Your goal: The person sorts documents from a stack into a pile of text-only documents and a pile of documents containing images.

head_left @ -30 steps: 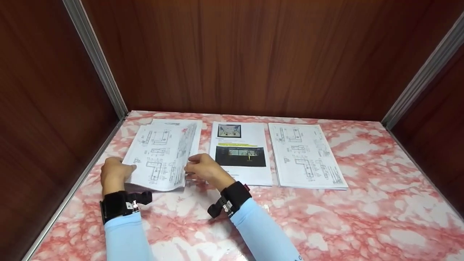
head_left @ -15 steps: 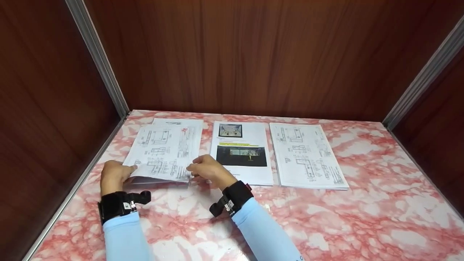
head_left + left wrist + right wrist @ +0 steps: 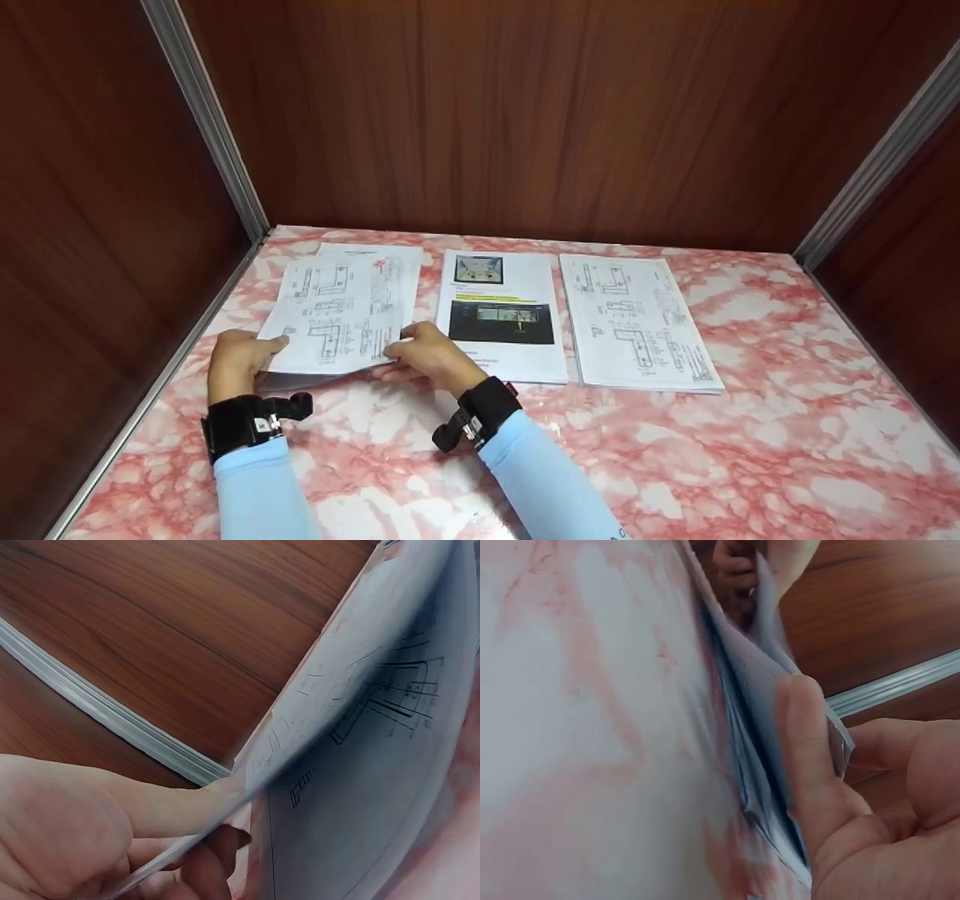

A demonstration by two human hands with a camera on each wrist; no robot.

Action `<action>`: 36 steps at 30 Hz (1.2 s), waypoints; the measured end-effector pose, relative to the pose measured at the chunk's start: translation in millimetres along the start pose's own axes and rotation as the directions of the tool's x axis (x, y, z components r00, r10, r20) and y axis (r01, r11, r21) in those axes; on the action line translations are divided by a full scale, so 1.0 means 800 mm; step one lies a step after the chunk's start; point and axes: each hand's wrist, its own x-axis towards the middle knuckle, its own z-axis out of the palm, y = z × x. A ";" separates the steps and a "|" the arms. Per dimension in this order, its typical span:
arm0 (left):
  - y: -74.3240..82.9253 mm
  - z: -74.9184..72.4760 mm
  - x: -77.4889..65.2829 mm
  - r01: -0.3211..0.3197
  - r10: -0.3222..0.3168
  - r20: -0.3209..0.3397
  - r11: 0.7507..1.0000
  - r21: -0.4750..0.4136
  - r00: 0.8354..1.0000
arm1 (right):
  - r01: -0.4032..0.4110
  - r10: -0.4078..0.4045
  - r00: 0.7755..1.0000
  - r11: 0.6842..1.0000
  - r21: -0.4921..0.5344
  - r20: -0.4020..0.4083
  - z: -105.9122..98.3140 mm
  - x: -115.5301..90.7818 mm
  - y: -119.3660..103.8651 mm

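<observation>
At the left of the head view, a printed sheet with technical drawings is lifted at its near edge above a paper stack. My left hand pinches its near left edge; in the left wrist view the thumb lies on top and fingers curl beneath. My right hand pinches the near right corner between thumb and fingers. In the right wrist view, a dark gap parts the raised paper from the lower pages. Whether one sheet or more is raised, I cannot tell.
A middle stack with photos and yellow highlighting lies just right of my right hand. Farther right sits another stack of drawings. The marbled table is bounded by brown wooden panels with metal corner strips.
The sheet's sagging near edge has risen and flattened out. My right hand has shifted slightly, with fingers now showing under the corner. My left hand keeps its place at the left edge.
</observation>
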 end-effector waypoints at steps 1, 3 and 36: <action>0.000 -0.001 0.000 -0.016 0.016 -0.004 0.999 0.031 1.000 | 0.008 -0.008 1.000 0.999 0.035 -0.002 0.000 0.001 0.001; -0.001 -0.002 -0.001 -0.051 0.051 -0.007 0.995 0.081 0.999 | 0.020 -0.019 1.000 0.997 0.070 -0.013 0.000 0.002 0.001; -0.001 0.000 0.004 -0.128 0.114 0.097 0.980 0.156 0.989 | 0.008 -0.008 1.000 0.984 -0.176 0.002 0.002 -0.006 0.005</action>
